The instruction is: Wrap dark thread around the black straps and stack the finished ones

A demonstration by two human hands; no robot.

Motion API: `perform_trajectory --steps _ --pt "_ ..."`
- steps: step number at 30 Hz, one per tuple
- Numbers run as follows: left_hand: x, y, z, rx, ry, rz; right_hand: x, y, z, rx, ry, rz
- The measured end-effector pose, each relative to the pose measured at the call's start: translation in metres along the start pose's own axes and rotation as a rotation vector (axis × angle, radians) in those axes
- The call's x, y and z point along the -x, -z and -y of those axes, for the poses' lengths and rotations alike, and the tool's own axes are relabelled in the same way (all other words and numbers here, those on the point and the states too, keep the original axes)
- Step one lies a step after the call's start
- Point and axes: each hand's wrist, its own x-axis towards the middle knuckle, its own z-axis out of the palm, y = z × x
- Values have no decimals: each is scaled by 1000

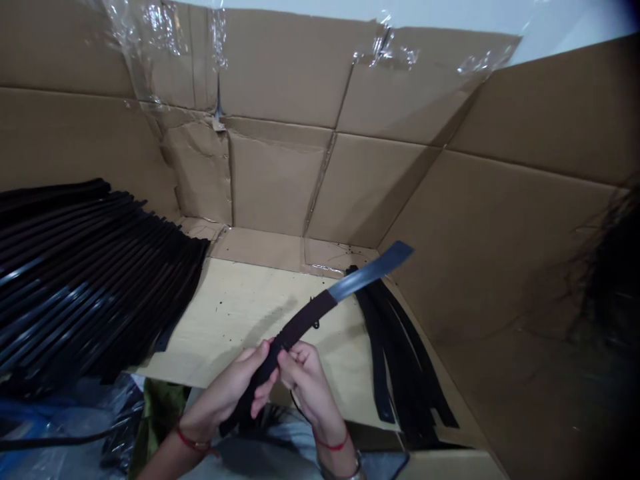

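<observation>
A long dark strip [307,317] runs up and to the right from my hands. Its far end is flat, glossy and bluish, while a dark brown covering wraps the part nearer me. My left hand [245,380] is closed around the lower portion, thumb on top. At the strip's right edge, my right hand [303,373] pinches with thumb and fingers; a thin dark cord hangs below it. A small loop sticks out from the covering's edge, farther along. What lies between the right fingertips is too small to make out.
Many similar dark strips [95,287] are fanned out on the left, and several more [400,353] lie on the right of the pale tabletop [240,287]. Taped cardboard walls [280,180] rise behind and at the right. Clear plastic and olive cloth [163,413] are at lower left.
</observation>
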Motion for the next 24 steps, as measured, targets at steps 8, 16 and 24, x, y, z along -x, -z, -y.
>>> perform_trajectory --steps 8,16,24 --pt "5 2 2 -21 -56 -130 3 -4 1 16 79 -76" --pt "11 5 -7 -31 -215 -279 -2 -15 12 -38 122 -90" --pt "16 4 -8 110 -12 -32 1 -12 16 38 117 -135"
